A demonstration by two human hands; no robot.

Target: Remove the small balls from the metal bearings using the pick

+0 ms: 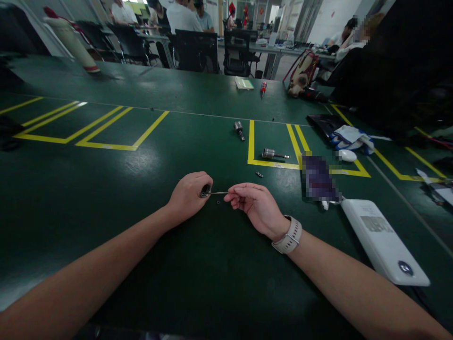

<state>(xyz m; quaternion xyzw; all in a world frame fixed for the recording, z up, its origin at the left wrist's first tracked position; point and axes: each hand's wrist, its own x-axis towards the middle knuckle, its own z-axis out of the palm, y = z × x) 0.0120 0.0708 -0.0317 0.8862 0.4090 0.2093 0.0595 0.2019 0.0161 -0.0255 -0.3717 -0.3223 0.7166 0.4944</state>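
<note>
My left hand (189, 194) is closed around a hollow metal cylinder (205, 191), its open dark end turned toward my right. My right hand (252, 204), with a pale watch strap at the wrist, pinches a thin metal pick-like rod (220, 192). The rod's far tip reaches the cylinder's mouth; how deep it goes I cannot tell. Just below the rod, a tiny dark ring (218, 202) lies on the green table (212, 274). Beyond my right hand lie a small dark piece with holes (259, 174) and two metal cylinders with shafts, one nearer (269, 153), one farther (238, 127).
To the right lie a blurred-out phone (320, 178), a white power bank (382, 238), a white mouse-like object (347, 155) and gloves (352, 138). A red screwdriver (264, 88) and a paper pad (244, 83) are farther back. A tall bottle (74, 42) stands far left. People sit beyond.
</note>
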